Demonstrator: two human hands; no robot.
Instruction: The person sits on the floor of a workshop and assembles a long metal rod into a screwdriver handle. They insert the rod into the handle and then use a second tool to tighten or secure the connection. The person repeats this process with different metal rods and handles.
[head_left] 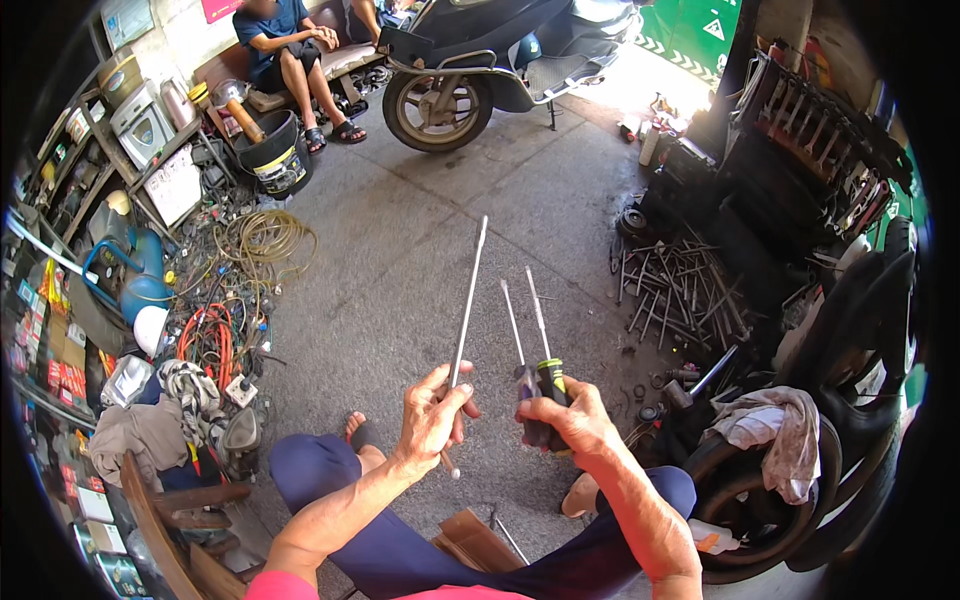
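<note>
My left hand (432,420) is closed around a long, thin metal rod (468,300). The rod tilts up and slightly right, and its thicker lower end pokes out below the palm. To its right, my right hand (572,418) grips two screwdrivers together, shafts pointing up and away. One screwdriver (551,374) has a yellow-green and black handle; the other screwdriver (513,320) has a dark handle, largely covered by my fingers. Both hands are held over the floor in front of my knees, apart from each other. A piece of brown cardboard (478,540) lies below, between my legs.
A heap of metal tools (685,290) lies on the floor at right, near tyres (730,560) and a rag (770,430). Cables (215,335) and coiled hose (265,240) clutter the left. A scooter (440,110), a black bucket (275,160) and a seated person (285,50) are farther off.
</note>
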